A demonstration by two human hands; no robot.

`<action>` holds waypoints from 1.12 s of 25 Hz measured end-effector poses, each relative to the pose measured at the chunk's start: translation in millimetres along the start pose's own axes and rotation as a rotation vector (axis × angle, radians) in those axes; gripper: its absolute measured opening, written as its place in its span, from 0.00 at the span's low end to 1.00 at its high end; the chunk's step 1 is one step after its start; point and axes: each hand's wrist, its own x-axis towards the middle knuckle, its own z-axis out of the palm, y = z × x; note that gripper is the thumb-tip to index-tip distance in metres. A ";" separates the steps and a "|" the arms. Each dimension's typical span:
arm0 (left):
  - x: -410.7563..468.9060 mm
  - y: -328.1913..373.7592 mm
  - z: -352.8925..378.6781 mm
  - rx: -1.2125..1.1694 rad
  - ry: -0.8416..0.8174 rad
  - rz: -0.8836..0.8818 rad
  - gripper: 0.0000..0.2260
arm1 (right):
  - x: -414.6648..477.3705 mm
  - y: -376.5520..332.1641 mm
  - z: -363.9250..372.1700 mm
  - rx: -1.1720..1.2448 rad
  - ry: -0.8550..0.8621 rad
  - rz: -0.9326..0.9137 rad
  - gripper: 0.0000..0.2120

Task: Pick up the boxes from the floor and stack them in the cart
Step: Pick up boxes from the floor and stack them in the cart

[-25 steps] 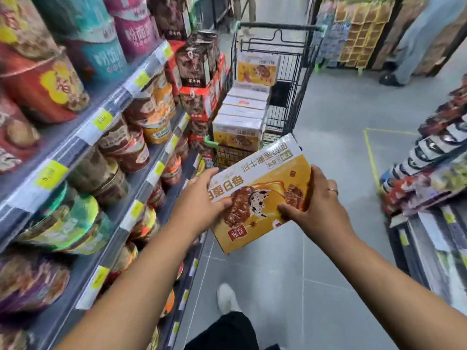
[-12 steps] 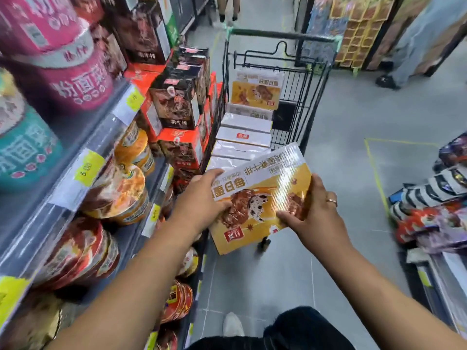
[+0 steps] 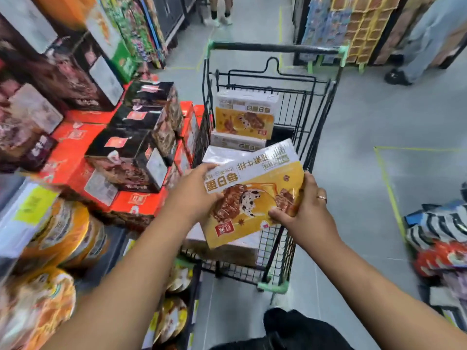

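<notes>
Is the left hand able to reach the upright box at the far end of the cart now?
Probably not yet. The left hand is gripping the held box together with the right hand, and the upright box stands beyond the flat stack, toward the cart handle.

Store aisle clutter: red and black gift boxes (image 3: 131,157) stacked on the shelf at 9 o'clock, round noodle bowls (image 3: 63,233) blurry below them at 8. Striped snack packs (image 3: 439,223) sit at 3. Yellow tape lines (image 3: 389,188) mark the grey floor (image 3: 366,117); someone's dark shoe (image 3: 396,77) at 1.
</notes>
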 end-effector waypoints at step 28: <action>317.8 -18.9 90.1 0.354 -0.059 0.068 0.30 | 290.1 -22.2 103.4 0.306 -0.192 0.349 0.41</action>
